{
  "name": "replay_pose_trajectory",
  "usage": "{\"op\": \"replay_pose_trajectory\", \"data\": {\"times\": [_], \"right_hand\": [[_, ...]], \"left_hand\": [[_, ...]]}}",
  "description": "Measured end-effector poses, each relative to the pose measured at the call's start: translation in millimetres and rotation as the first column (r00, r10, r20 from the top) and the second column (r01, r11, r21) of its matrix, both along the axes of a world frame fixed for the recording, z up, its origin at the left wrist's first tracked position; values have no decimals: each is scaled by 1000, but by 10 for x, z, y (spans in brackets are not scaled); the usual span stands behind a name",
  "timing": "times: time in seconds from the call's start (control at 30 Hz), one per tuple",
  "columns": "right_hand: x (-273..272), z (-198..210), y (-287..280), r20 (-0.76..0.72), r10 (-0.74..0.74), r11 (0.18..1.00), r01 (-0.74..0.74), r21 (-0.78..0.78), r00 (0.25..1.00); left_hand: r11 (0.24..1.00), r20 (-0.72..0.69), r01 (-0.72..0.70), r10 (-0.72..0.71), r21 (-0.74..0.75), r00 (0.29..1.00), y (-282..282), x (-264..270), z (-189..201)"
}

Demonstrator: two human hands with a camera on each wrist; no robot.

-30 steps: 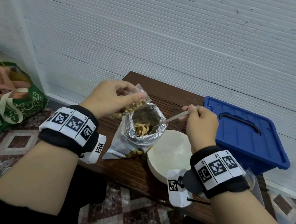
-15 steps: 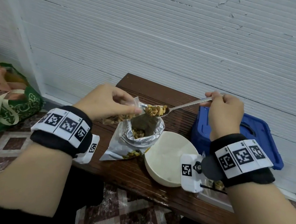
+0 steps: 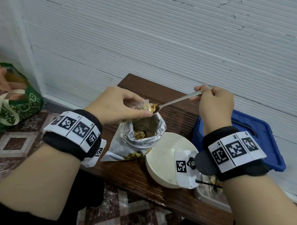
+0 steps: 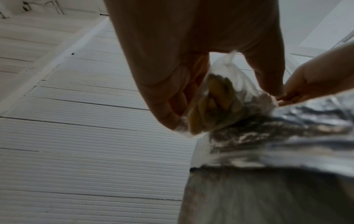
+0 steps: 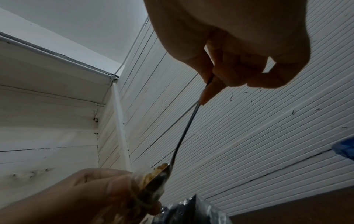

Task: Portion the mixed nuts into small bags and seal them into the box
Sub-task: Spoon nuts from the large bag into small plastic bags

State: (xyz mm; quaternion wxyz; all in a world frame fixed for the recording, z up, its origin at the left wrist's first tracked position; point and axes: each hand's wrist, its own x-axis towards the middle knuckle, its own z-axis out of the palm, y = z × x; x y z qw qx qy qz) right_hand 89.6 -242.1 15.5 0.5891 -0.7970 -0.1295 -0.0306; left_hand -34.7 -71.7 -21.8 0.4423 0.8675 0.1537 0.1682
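My left hand (image 3: 117, 105) fingers pinch the small bag (image 3: 145, 106) open above the foil pouch (image 3: 140, 136); my right hand (image 3: 215, 107) fingers pinch the spoon (image 3: 176, 101), tipping nuts in; sealing and the blue box (image 3: 256, 141) right of the pouch remain

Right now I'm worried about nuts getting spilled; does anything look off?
No spill shows. The spoon tips nuts into the small clear bag that the left hand holds above the open foil bag.
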Motion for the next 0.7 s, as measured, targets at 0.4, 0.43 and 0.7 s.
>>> {"op": "replay_pose_trajectory", "data": {"times": [0.4,0.43,0.7], "right_hand": [[-37,-19,96,102,137,984,-147,105,985],[-58,-19,91,131,176,972,-194,132,976],[-100,47,-42,312,115,920,-220,325,943]], "left_hand": [[1000,-6,20,-20,24,1000,-22,33,8],[999,12,13,-13,29,1000,-26,31,7],[986,119,-157,162,-52,980,88,28,-3]]}}
